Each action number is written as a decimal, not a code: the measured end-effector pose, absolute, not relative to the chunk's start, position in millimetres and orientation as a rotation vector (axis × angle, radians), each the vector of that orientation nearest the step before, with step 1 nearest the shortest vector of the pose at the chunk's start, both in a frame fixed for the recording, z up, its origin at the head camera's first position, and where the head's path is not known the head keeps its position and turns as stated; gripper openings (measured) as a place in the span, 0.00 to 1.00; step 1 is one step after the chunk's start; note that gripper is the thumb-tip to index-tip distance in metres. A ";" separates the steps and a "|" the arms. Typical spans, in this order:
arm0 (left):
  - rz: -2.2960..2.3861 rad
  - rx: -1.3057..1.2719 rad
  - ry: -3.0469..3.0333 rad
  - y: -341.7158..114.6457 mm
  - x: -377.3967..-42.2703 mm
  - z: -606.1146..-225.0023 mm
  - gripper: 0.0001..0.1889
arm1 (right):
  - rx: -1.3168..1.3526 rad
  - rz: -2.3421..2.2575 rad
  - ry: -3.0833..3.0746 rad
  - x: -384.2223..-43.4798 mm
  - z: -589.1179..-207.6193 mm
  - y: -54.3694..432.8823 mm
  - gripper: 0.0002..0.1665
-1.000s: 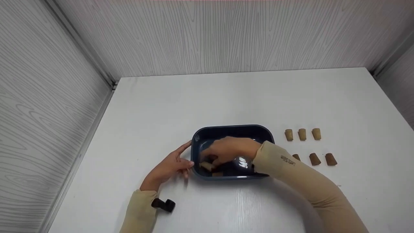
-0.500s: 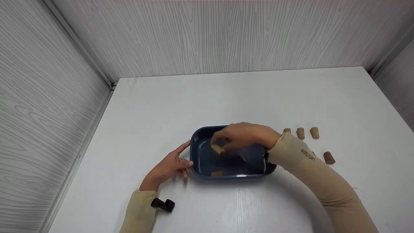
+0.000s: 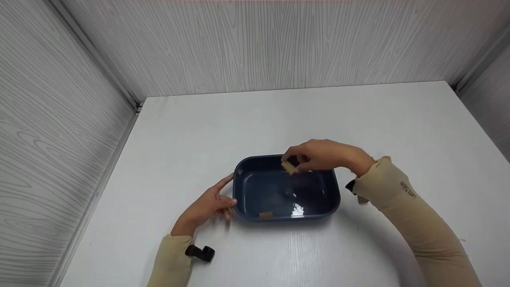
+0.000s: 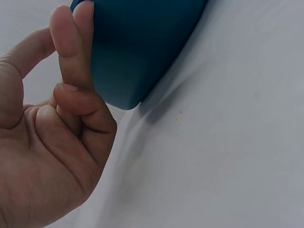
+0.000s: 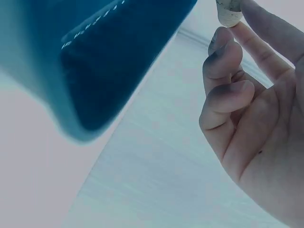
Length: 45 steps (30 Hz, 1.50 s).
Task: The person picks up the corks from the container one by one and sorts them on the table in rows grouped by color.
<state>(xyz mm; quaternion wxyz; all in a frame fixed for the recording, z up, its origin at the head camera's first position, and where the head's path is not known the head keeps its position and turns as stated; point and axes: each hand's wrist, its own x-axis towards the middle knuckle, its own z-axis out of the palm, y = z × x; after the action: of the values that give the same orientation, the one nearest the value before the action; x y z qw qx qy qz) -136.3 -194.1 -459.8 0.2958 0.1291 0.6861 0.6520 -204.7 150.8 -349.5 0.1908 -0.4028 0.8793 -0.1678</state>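
Observation:
A tapered cork stopper [image 3: 288, 167] is pinched between the thumb and fingertips of my right hand [image 3: 326, 154], over the far part of a deep dark-blue tray [image 3: 287, 218]. In the right wrist view the cork's pale narrow end [image 5: 230, 18] shows at the top, beside the tray's wall [image 5: 42, 90]. Another cork [image 3: 265, 214] lies inside, along the tray's near wall. My left hand [image 3: 205, 206] rests against the tray's left side, thumb and forefinger spread along the outer wall. The left wrist view has straight fingers [image 4: 69, 38] touching that wall, while others are bent.
Right of the tray, one dark cork [image 3: 361, 200] peeks out under the right sleeve [image 3: 402, 199]; the sleeve hides that area. The white tabletop [image 3: 191, 131] meets grey wood-grain panels [image 3: 239, 44] at the back and sides. A black strap [image 3: 200, 252] sits at the left wrist.
The right hand has lifted the cork from the tray's floor and carried it toward the far right. Its forearm now covers the corks on the table. The left hand stays put.

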 end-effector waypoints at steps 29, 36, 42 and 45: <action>1.720 0.349 1.821 -200.3 -140.1 -464.7 0.45 | -0.730 -0.740 2.626 -205.1 -376.7 273.9 0.25; 1.716 0.360 1.823 -203.3 -141.6 -464.6 0.45 | -0.625 -0.767 2.673 -198.7 -385.1 302.6 0.25; 1.722 0.368 1.829 -207.1 -141.0 -465.0 0.45 | -0.566 -0.772 2.707 -194.4 -389.4 324.9 0.25; 1.725 0.360 1.827 -208.4 -140.7 -465.6 0.45 | -0.519 -0.780 2.707 -191.7 -392.5 335.3 0.26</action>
<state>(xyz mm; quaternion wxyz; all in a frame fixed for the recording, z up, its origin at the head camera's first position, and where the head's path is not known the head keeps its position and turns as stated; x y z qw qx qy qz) -140.7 -208.4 -465.6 0.2972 0.1356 0.6872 0.6488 -191.7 335.3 -392.5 0.1381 -0.1794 0.9359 -0.2697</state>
